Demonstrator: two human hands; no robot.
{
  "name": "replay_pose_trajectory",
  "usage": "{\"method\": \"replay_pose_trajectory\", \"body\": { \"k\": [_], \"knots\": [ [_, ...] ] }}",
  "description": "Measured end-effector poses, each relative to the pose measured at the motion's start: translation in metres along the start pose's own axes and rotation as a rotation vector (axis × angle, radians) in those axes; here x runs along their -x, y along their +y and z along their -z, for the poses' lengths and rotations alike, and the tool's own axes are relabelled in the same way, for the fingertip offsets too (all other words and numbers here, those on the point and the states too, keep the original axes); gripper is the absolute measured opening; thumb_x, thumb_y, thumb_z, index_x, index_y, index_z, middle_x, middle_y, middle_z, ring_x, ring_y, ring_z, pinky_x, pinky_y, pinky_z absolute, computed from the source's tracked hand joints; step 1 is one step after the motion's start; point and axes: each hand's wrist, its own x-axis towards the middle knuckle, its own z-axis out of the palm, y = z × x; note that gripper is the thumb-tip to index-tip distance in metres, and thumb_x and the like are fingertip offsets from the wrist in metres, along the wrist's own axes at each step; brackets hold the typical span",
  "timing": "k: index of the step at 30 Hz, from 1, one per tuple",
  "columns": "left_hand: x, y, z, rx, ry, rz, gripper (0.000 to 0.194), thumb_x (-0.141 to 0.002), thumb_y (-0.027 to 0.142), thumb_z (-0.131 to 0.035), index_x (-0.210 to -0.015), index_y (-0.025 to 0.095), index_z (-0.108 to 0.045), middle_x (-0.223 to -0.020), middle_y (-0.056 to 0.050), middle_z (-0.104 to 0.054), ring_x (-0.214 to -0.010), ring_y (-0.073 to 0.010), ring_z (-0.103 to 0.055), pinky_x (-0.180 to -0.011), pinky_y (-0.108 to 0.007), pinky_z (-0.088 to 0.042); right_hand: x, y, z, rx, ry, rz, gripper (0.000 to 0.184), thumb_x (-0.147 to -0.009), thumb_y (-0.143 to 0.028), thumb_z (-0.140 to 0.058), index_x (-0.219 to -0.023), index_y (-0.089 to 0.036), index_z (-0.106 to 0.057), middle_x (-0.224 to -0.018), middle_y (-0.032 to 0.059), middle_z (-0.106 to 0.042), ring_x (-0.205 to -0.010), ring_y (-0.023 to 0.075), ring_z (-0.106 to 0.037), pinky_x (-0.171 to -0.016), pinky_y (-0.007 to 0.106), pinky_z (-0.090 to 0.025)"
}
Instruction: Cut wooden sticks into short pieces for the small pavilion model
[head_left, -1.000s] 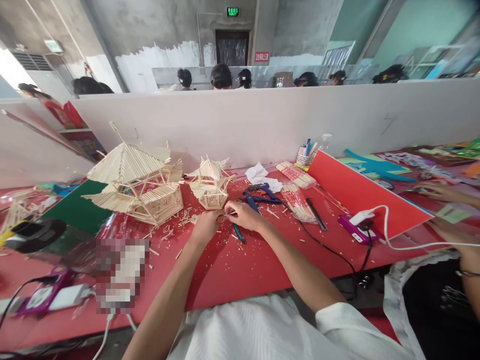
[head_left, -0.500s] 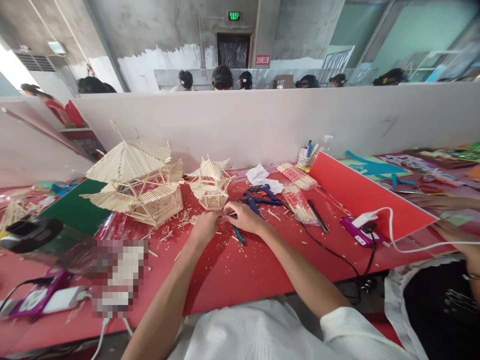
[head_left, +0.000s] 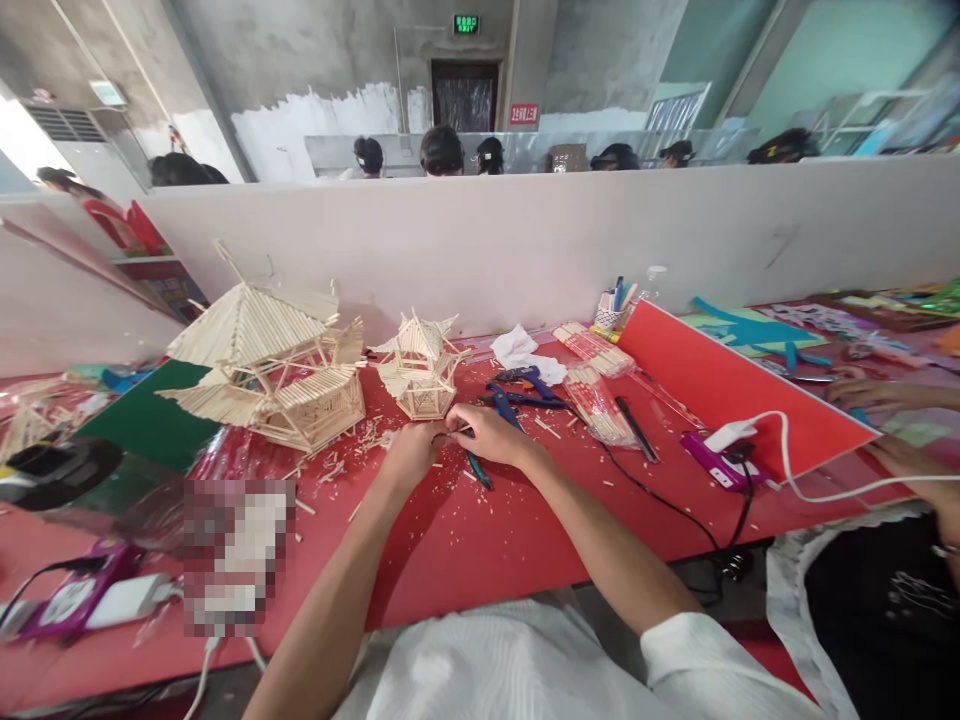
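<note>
Close together in front of the small stick pavilion, my left hand and my right hand have their fingers closed and nearly touching. Whatever is pinched between them is too small or hidden to name. Just under my right hand lies a pair of pliers with teal handles. A blue glue gun rests behind that hand. To the left stands a larger pavilion built of thin wooden sticks, with a tiered roof. Stick scraps lie around both models.
Packs of sticks, a white tissue and a black pen-like tool lie to the right. Beyond are a red board and purple power strip. A clear bottle lies left. A co-worker's hands are far right.
My hands stay in nearly the same place, with only slight finger movement. The view shifts a little. At the far right the co-worker's hand moves near the red board.
</note>
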Motion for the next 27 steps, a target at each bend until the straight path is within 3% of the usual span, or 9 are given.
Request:
{"method": "replay_pose_trajectory", "body": {
  "k": [10, 13, 17, 19, 23, 27],
  "knots": [
    [-0.002, -0.007, -0.001, -0.024, 0.017, 0.001, 0.026, -0.091, 0.018, -0.056, -0.1, 0.024, -0.08, -0.093, -0.01, -0.078, -0.086, -0.0232, -0.071, -0.074, -0.026, -0.044, 0.0, -0.002, 0.003, 0.029, 0.03, 0.031, 0.016, -0.088, -0.015, -0.057, -0.102, -0.021, -0.063, -0.1, 0.0065, -0.069, -0.092, 0.0188, -0.066, -0.083, 0.03, -0.051],
    [-0.002, -0.008, 0.003, -0.063, 0.038, 0.069, 0.026, -0.091, 0.018, -0.054, -0.098, 0.023, -0.079, -0.091, -0.01, -0.078, -0.084, -0.0235, -0.071, -0.073, -0.027, -0.044, 0.0, 0.003, 0.02, 0.059, 0.159, 0.004, 0.014, -0.09, -0.019, -0.056, -0.102, -0.021, -0.064, -0.1, 0.0067, -0.07, -0.091, 0.0197, -0.066, -0.083, 0.031, -0.05],
    [-0.004, -0.013, 0.01, -0.091, 0.043, 0.15, 0.022, -0.092, 0.024, -0.057, -0.096, 0.022, -0.079, -0.091, -0.011, -0.078, -0.083, -0.0247, -0.071, -0.072, -0.027, -0.043, 0.002, 0.019, 0.042, 0.091, 0.351, -0.135, 0.015, -0.091, -0.022, -0.054, -0.101, -0.02, -0.065, -0.095, 0.0067, -0.072, -0.084, 0.0205, -0.066, -0.075, 0.03, -0.049],
    [-0.005, -0.017, 0.012, -0.119, 0.047, 0.168, 0.022, -0.092, 0.026, -0.057, -0.097, 0.022, -0.078, -0.093, -0.011, -0.078, -0.087, -0.0256, -0.072, -0.073, -0.028, -0.043, 0.003, 0.025, 0.045, 0.131, 0.325, -0.156, 0.014, -0.09, -0.02, -0.055, -0.098, -0.019, -0.067, -0.094, 0.0066, -0.072, -0.085, 0.021, -0.066, -0.076, 0.03, -0.049],
    [-0.007, -0.024, 0.013, -0.158, 0.03, 0.188, 0.025, -0.094, 0.027, -0.054, -0.1, 0.023, -0.078, -0.097, -0.011, -0.078, -0.092, -0.0262, -0.071, -0.075, -0.028, -0.043, 0.002, 0.026, 0.034, 0.25, 0.156, -0.095, 0.021, -0.092, -0.011, -0.051, -0.096, -0.019, -0.071, -0.096, 0.0069, -0.072, -0.092, 0.0206, -0.065, -0.086, 0.032, -0.047],
    [-0.008, -0.028, 0.013, -0.181, 0.014, 0.198, 0.025, -0.093, 0.028, -0.055, -0.102, 0.023, -0.077, -0.101, -0.011, -0.078, -0.095, -0.0266, -0.071, -0.077, -0.028, -0.044, -0.002, 0.022, 0.017, 0.359, 0.042, -0.03, 0.032, -0.095, -0.006, -0.046, -0.111, -0.017, -0.072, -0.11, 0.0099, -0.072, -0.101, 0.0204, -0.063, -0.095, 0.034, -0.045]
  ]
}}
